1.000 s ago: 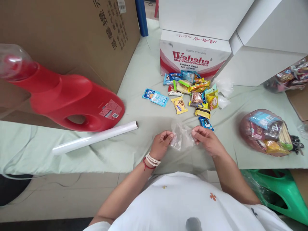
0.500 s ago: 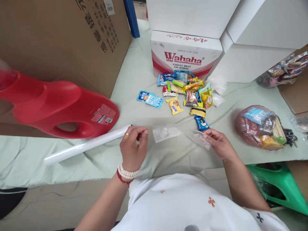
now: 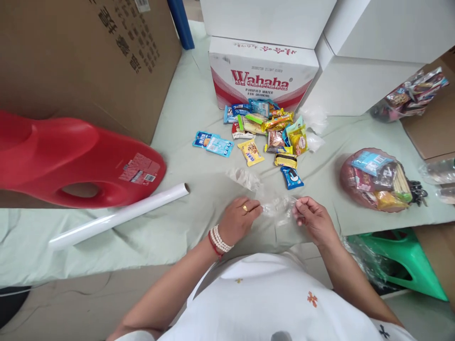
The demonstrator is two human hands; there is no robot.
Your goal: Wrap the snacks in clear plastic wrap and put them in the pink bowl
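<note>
My left hand (image 3: 239,219) and my right hand (image 3: 313,219) pinch the two ends of a thin clear plastic bag (image 3: 279,207) just above the pale green tablecloth (image 3: 199,142). Both hands are closed on it. A second crumpled clear bag (image 3: 244,177) lies on the cloth just beyond my left hand. Past the hands is a pile of small wrapped snacks (image 3: 270,132), with a blue packet (image 3: 291,177) nearest my right hand.
A big red detergent jug (image 3: 81,161) lies on its side at the left, with a white roll (image 3: 121,215) in front of it. A Wahaha carton (image 3: 261,76) and white boxes (image 3: 369,52) stand behind. A filled clear bag of snacks (image 3: 375,180) sits at the right, a green stool (image 3: 401,265) below it.
My left hand has come back from near the white roll to the bag in my right hand and pinched it. One clear bag was left lying on the cloth. The view shifted right.
</note>
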